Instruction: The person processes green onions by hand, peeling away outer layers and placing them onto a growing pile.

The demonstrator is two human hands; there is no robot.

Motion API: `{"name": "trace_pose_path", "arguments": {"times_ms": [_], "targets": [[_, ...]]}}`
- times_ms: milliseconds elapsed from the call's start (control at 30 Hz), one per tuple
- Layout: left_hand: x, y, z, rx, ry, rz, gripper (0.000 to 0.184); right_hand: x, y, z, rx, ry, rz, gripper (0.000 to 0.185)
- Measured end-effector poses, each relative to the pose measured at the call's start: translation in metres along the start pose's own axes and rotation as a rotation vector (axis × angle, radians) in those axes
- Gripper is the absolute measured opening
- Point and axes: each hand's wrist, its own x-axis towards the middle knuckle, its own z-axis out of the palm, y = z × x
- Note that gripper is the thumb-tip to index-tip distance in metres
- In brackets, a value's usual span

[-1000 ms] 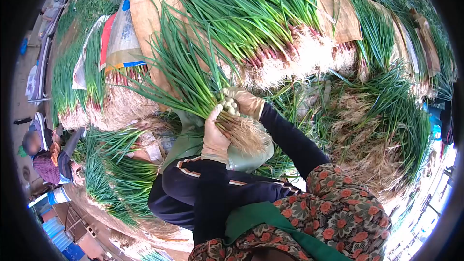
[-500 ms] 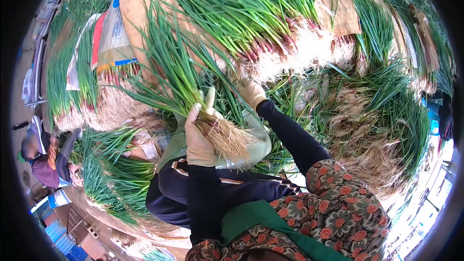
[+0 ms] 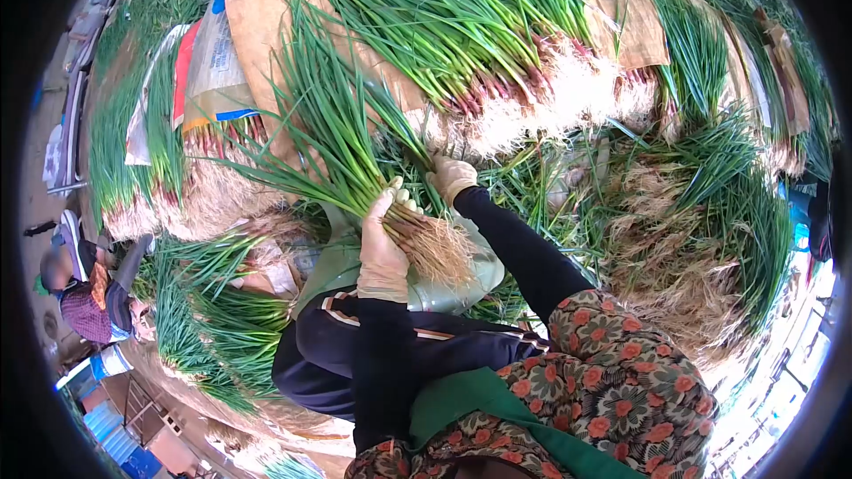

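Observation:
My left hand point(image 3: 387, 244), in a pale glove, is wrapped round a bunch of green onions point(image 3: 355, 155). The leaves point up and left, and the brown roots point(image 3: 439, 253) hang to the lower right. Up and to the right of it, my right hand point(image 3: 453, 177), also gloved, is closed at the lower end of a few separate green stalks point(image 3: 401, 124). Just beyond lies a wide row of green onions point(image 3: 479, 44) with reddish stems and bright white roots.
A brown sack point(image 3: 257, 31) lies left of the row. At the right is a heap of onions with dry roots point(image 3: 674, 257). More bunches point(image 3: 235, 337) lie at the lower left. Another person point(image 3: 89, 302) sits at the far left. Green fabric point(image 3: 453, 288) is under the held roots.
My right hand has moved from beside the held bunch up and away to the separate stalks. My left hand keeps the bunch, its fingers opening briefly and then closing round it.

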Motion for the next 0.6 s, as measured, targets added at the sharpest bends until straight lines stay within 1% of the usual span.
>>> {"name": "trace_pose_path", "arguments": {"times_ms": [33, 100, 133, 167, 200, 267, 300, 333, 367, 467, 533, 567, 600], "targets": [[0.002, 0.003, -0.007, -0.022, -0.065, -0.015, 0.027, -0.003, -0.005, -0.010, 0.034, -0.025, -0.033, 0.038], [0.000, 0.001, -0.009, -0.015, 0.028, -0.022, 0.028, -0.012, -0.006, -0.028, 0.096, -0.082, -0.097, 0.040], [0.000, 0.000, -0.004, -0.011, 0.069, -0.028, 0.028, -0.011, 0.000, -0.021, 0.200, -0.003, -0.148, 0.035], [0.007, -0.005, -0.006, -0.146, 0.051, -0.058, 0.029, -0.015, 0.008, -0.024, 0.557, -0.182, -0.152, 0.034], [0.007, -0.005, -0.006, -0.086, 0.020, -0.097, 0.029, -0.025, 0.011, -0.031, 0.915, -0.363, -0.148, 0.033], [0.006, -0.006, -0.002, 0.039, -0.053, -0.178, 0.028, -0.055, 0.003, -0.060, 0.904, -0.408, -0.408, 0.037], [0.010, -0.012, 0.001, 0.042, -0.091, -0.127, 0.027, -0.060, 0.010, -0.049, 0.873, -0.404, -0.496, 0.038], [0.009, -0.013, 0.005, 0.037, -0.071, -0.143, 0.026, -0.064, 0.013, -0.044, 0.840, -0.400, -0.583, 0.040], [0.005, -0.015, 0.007, 0.032, -0.049, -0.156, 0.025, -0.070, 0.019, -0.041, 1.067, -0.546, -0.306, 0.039], [-0.010, -0.016, 0.014, -0.010, -0.012, -0.162, 0.022, -0.053, 0.049, -0.064, 0.489, -0.240, -0.105, 0.049], [-0.020, -0.016, 0.021, -0.027, 0.017, -0.126, 0.022, -0.066, 0.036, -0.105, 0.046, -0.023, 0.082, 0.060], [-0.022, -0.018, 0.018, 0.016, 0.008, -0.094, 0.023, -0.062, 0.060, -0.084, -0.289, 0.302, -0.157, 0.070], [-0.023, -0.020, 0.015, 0.062, -0.019, -0.115, 0.023, -0.067, 0.048, -0.091, -0.159, 0.271, -0.164, 0.057]]}}
